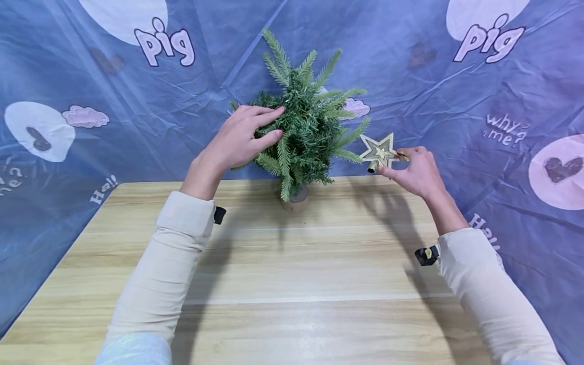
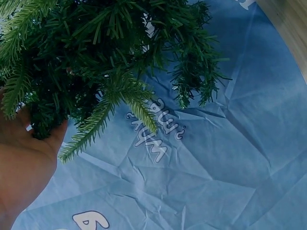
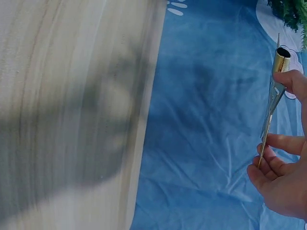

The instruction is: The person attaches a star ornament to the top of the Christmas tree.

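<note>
A small artificial Christmas tree (image 1: 315, 132) stands upright near the table's back edge, on a round base (image 1: 295, 199). My left hand (image 1: 246, 132) lies against its upper left side, thumb and fingers spread over the foliage. In the left wrist view, dark green sprigs (image 2: 86, 62) hide most of those fingers. To the right of the tree, my right hand (image 1: 416, 170) pinches a gold glittery star tree topper (image 1: 380, 152) at its points. The right wrist view shows the star edge-on, with its hollow gold tube (image 3: 281, 58) by the thumb.
The light wood table (image 1: 292, 274) runs from me to a blue fabric backdrop (image 1: 219, 91), which hangs close behind it and along both sides. Small black wrist devices sit on the left cuff (image 1: 184, 215) and right cuff (image 1: 461, 246).
</note>
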`<state>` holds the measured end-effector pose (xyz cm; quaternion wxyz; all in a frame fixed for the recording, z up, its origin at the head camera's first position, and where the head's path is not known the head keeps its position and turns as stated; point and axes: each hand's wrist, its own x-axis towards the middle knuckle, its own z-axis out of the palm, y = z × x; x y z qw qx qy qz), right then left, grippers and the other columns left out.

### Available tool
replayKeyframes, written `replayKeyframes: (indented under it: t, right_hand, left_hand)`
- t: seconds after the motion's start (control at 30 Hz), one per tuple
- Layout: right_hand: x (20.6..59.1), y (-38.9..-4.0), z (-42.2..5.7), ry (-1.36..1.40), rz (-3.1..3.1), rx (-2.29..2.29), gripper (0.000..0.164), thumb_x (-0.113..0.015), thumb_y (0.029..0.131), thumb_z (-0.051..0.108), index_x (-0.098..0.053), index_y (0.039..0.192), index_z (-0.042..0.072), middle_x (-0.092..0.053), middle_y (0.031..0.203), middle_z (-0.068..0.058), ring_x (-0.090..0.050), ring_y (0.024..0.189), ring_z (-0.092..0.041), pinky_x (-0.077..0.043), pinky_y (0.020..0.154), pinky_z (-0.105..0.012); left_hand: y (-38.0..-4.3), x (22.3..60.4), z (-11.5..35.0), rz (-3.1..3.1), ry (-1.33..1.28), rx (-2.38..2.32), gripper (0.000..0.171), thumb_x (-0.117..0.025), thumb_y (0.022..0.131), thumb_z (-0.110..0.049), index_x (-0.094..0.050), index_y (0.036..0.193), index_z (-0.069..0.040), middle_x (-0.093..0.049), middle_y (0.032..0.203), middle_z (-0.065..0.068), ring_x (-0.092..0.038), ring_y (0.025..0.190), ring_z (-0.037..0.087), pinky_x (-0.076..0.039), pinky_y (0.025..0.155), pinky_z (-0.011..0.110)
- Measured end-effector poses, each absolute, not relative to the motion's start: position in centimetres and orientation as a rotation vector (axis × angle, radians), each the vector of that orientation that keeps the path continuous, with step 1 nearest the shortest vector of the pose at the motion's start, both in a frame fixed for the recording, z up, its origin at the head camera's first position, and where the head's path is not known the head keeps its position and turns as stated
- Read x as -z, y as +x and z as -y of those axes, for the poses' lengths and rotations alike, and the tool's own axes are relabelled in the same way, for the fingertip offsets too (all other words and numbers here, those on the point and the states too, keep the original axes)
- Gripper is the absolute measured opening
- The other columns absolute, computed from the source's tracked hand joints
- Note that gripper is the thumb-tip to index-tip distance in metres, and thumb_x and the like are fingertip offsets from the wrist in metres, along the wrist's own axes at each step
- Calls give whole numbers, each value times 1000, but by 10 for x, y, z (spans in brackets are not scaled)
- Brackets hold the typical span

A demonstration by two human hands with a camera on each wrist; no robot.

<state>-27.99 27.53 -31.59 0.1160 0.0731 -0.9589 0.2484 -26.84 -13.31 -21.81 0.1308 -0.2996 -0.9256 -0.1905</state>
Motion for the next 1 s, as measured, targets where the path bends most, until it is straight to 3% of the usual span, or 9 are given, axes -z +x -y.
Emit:
replayKeyframes:
  t: [0.5, 1.0]
  right_hand:
    - [295, -275, -270, 187, 2761, -749, 78, -72, 87, 51, -56, 138, -6, -43, 137, -37, -37, 126, -55, -33, 99, -64]
    - [279, -271, -272, 193, 2711, -740, 77, -72, 88, 49, -56, 138, -6, -45, 136, -36, -37, 125, -54, -33, 98, -64]
  left_hand:
    - [-268, 217, 133, 2691, -870, 542, 57, -47, 105, -46, -41, 156, -22, -45, 155, 8, -36, 141, 30, -25, 117, 49]
    - [-268, 221, 133, 2680, -874, 545, 57, -47, 105, -48, -41, 156, -23, -45, 156, 7, -35, 141, 30, -25, 117, 50]
